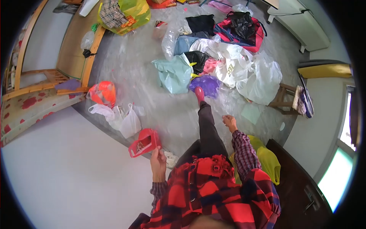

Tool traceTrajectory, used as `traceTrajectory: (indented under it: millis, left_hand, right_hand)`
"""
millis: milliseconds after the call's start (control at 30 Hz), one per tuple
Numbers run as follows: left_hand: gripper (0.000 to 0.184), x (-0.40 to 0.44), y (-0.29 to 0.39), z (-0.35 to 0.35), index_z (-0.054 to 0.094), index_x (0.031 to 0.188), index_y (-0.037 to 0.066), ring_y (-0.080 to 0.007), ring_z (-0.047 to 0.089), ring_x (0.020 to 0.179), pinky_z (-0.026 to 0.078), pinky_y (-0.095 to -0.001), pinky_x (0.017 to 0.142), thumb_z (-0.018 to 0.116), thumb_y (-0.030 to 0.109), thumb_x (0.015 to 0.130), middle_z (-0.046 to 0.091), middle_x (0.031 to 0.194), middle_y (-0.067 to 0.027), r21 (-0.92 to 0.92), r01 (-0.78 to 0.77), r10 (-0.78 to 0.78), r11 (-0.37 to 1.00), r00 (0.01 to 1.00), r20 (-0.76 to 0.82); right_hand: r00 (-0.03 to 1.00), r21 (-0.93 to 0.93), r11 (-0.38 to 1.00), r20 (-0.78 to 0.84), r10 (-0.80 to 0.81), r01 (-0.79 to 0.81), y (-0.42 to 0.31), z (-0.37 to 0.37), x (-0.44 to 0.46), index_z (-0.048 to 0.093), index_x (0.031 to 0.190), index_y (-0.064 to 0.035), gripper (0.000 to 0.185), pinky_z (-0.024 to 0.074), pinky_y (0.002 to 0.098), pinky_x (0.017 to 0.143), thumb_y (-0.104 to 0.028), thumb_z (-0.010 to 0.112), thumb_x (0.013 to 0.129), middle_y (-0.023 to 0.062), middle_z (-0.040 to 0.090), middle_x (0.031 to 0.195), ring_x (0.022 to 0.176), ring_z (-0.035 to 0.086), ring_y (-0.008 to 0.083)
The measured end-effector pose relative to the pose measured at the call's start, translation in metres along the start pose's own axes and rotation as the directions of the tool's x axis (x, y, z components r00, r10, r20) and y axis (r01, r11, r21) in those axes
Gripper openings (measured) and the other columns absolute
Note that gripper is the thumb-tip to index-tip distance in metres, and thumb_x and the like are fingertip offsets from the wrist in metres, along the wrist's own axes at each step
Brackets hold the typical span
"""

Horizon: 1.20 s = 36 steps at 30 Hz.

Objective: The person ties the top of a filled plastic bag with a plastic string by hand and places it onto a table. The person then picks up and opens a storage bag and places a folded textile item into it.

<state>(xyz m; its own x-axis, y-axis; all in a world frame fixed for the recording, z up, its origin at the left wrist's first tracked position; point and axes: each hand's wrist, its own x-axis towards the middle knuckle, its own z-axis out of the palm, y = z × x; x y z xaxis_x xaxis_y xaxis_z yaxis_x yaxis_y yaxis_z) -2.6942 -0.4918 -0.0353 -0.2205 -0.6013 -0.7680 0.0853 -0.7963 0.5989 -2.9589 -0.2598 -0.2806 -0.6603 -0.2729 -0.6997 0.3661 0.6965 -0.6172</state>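
My left hand (pixel 158 159) is closed near the rim of a red plastic basket (pixel 145 142), which seems to hang from its fingers; some small contents show inside. My right hand (pixel 229 123) is over the grey floor with its fingers loosely curled and apart, and nothing shows in it. Ahead of my pink shoe (pixel 199 94) lies a purple bag (pixel 207 85). Around it are a pale green bag (pixel 174 74), a black bag (pixel 196 60) and large white bags (pixel 259 80).
White bags (pixel 127 121) and an orange bag (pixel 103 93) line the left wall near a wooden bed frame (pixel 91 57). A wooden stool (pixel 284 100) is at the right. Yellow bags (pixel 267 162) lie beside the dark door (pixel 301 183). A pink-edged open bag (pixel 253 36) lies farther ahead.
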Motion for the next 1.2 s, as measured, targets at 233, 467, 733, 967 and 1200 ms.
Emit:
traceTrajectory:
  millis: [233, 467, 733, 967, 1200]
  left_hand:
    - [0.015, 0.066, 0.024, 0.050, 0.053, 0.093, 0.003, -0.0080, 0.044, 0.060, 0.035, -0.0205, 0.049, 0.051, 0.013, 0.083, 0.052, 0.077, -0.0008, -0.026, 0.148, -0.150, 0.989, 0.977, -0.148]
    - [0.019, 0.101, 0.033, 0.111, 0.051, 0.094, -0.003, -0.0119, 0.043, 0.055, 0.035, -0.0237, 0.048, 0.038, 0.002, 0.082, 0.046, 0.065, -0.0052, 0.632, 0.205, -0.080, 0.747, 0.972, -0.221]
    - [0.021, 0.145, 0.016, 0.116, 0.050, 0.093, 0.001, -0.0079, 0.038, 0.044, 0.029, -0.0201, 0.041, 0.048, 0.019, 0.085, 0.046, 0.055, -0.0012, 0.325, 0.503, -0.288, 0.801, 0.799, -0.529]
    - [0.023, 0.173, 0.013, 0.136, 0.050, 0.098, 0.000, -0.0066, 0.035, 0.043, 0.027, -0.0193, 0.039, 0.047, 0.020, 0.086, 0.044, 0.054, -0.0004, 0.448, 0.547, -0.210, 0.707, 0.767, -0.606]
    - [0.020, 0.154, 0.039, 0.144, 0.051, 0.094, -0.003, -0.0062, 0.034, 0.043, 0.026, -0.0194, 0.041, 0.048, 0.015, 0.085, 0.043, 0.053, -0.0002, 0.378, 0.364, -0.207, 0.851, 0.895, -0.396]
  right_hand:
    - [0.994, 0.658, 0.751, -0.037, 0.104, -0.054, -0.090, 0.014, 0.172, 0.052, 0.101, 0.0009, 0.037, 0.0447, 0.0248, 0.058, -0.025, 0.059, 0.075, 0.0050, 0.056, 0.075, 0.064, 0.054, 0.0130]
    - [0.993, 0.905, 0.413, -0.074, -0.090, 0.104, -0.198, 0.041, 0.356, 0.039, 0.113, 0.0086, 0.048, 0.0475, 0.0320, 0.074, -0.020, 0.056, 0.079, 0.0132, 0.053, 0.093, 0.084, 0.056, 0.0226]
    - [0.869, 0.595, 0.635, -0.312, -0.383, 0.493, -0.128, 0.145, 0.550, 0.031, 0.109, 0.0080, 0.039, 0.0472, 0.0348, 0.077, -0.006, 0.052, 0.079, 0.0222, 0.043, 0.109, 0.093, 0.053, 0.0306]
    - [0.995, 0.901, 0.432, -0.080, 0.063, 0.045, -0.170, 0.158, 0.552, 0.043, 0.091, 0.0006, 0.019, 0.0492, 0.0327, 0.068, -0.011, 0.053, 0.079, 0.0110, 0.050, 0.080, 0.072, 0.055, 0.0214]
    - [0.991, 0.597, 0.798, -0.034, 0.126, -0.081, -0.193, 0.103, 0.429, 0.055, 0.078, 0.0009, 0.026, 0.0443, 0.0278, 0.046, -0.023, 0.061, 0.070, 0.0046, 0.050, 0.065, 0.050, 0.050, 0.0151]
